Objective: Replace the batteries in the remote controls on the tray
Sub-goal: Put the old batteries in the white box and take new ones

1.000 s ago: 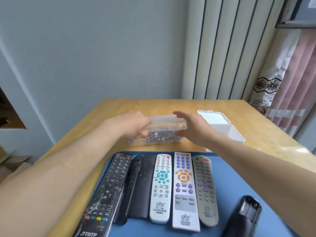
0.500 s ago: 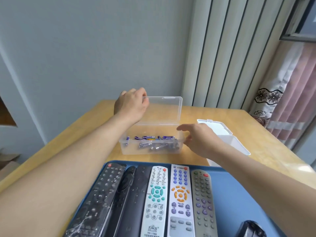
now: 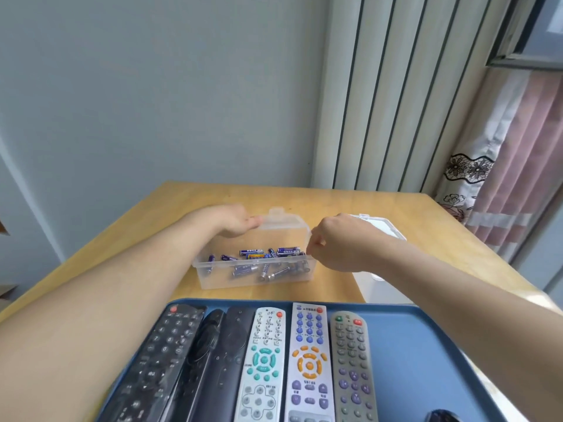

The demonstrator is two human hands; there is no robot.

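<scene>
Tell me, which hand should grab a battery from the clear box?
Probably the right hand: its fingers curl at the clear box's right rim, beside the batteries. The left hand is busy holding the lid back.

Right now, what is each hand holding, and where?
Left hand grips the battery box lid at its left edge; right hand seems to pinch its right edge.

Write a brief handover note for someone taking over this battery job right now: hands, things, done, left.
Left hand holds the lid of the clear box, swung back open.
Right hand is curled at the box's right end; grip unclear.
Batteries lie loose in the box; remotes lie face up in a row on the blue tray.
Done: box opened. Left: every battery swap.
</scene>
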